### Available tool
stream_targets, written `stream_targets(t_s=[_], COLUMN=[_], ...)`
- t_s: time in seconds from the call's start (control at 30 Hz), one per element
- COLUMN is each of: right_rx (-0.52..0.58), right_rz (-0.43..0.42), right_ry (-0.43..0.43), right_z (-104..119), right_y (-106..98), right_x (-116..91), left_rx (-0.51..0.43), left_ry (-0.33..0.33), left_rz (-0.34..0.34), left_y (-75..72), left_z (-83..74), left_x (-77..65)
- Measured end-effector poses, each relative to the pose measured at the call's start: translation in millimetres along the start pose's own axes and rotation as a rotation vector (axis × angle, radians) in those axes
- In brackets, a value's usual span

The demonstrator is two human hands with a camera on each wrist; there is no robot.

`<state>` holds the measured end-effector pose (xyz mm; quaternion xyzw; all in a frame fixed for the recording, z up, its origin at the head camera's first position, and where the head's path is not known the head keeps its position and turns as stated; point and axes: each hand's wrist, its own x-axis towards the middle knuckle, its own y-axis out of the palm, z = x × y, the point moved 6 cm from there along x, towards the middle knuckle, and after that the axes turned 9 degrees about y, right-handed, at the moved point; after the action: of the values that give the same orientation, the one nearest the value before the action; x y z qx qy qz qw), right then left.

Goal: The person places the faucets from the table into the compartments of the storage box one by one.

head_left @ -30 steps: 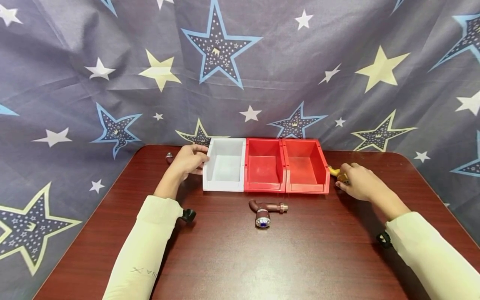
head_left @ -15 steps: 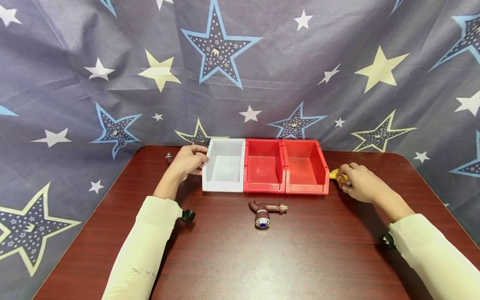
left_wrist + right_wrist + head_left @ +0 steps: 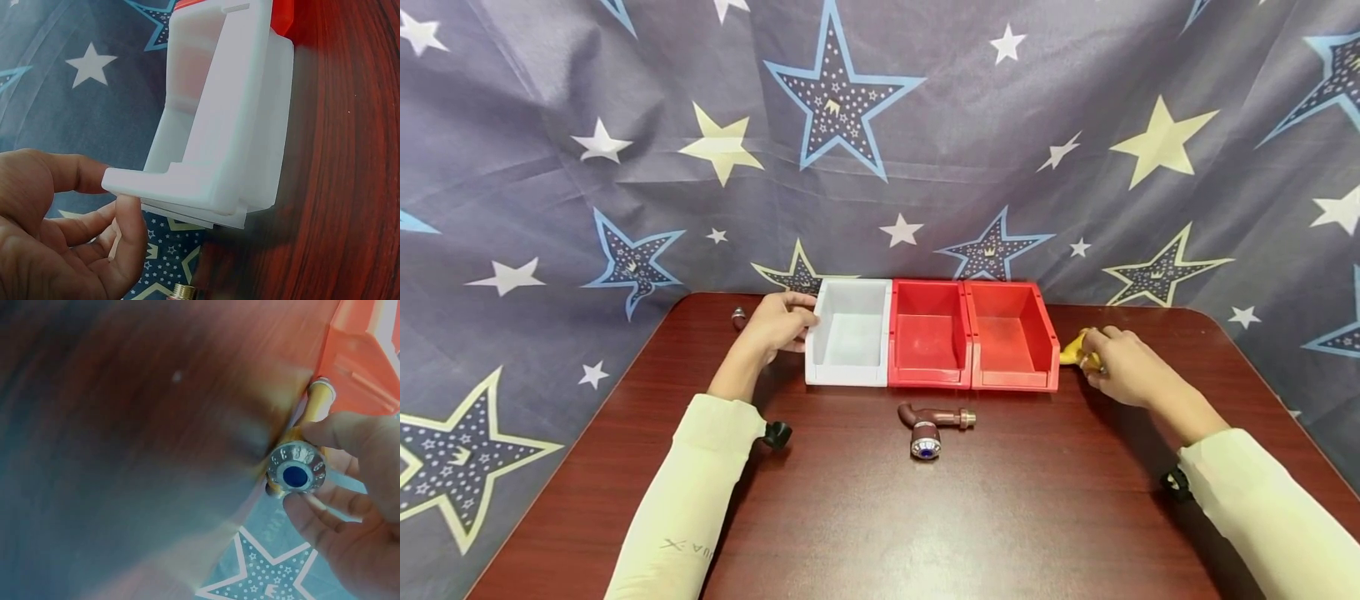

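My left hand (image 3: 777, 323) is at the left side of a white plastic bin (image 3: 847, 375); in the left wrist view its thumb and a finger pinch the bin's rim (image 3: 156, 184). To the right of the bins, my right hand (image 3: 1127, 367) holds a yellow tap (image 3: 1078, 352) by its middle. The right wrist view shows the tap's round silver knob (image 3: 296, 467) with a dark blue centre between thumb and fingers. One end of the tap lies close beside the right-hand bin; whether it touches I cannot tell.
A red bin (image 3: 929, 377) and a lighter red bin (image 3: 1015, 380) stand against the white one in a row. A brown tap (image 3: 936, 417) lies in front of them on the dark wooden table (image 3: 970, 533). Behind my left hand, another tap (image 3: 739, 317) is partly hidden. A star-patterned curtain (image 3: 647, 175) hangs behind.
The yellow tap has turned in my right hand, and more of it shows now. That hand has shifted slightly to the right. My left hand and the bins stay put.
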<state>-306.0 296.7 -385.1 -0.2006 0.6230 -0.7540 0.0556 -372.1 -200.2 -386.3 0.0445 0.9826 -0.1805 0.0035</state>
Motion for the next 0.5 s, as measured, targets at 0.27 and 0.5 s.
stream_targets(t_s=[0.27, 0.5], right_rx=[-0.041, -0.087], right_rz=[-0.004, -0.070], right_ry=[-0.056, -0.083], right_z=[-1.9, 0.3], right_y=[-0.8, -1.0], right_x=[0.5, -0.2], left_rx=[0.001, -0.011], left_ry=[-0.009, -0.003], left_rz=[0.008, 0.007], left_y=[-0.7, -0.5], left_z=[0.0, -1.1], left_x=[-0.4, -0.4])
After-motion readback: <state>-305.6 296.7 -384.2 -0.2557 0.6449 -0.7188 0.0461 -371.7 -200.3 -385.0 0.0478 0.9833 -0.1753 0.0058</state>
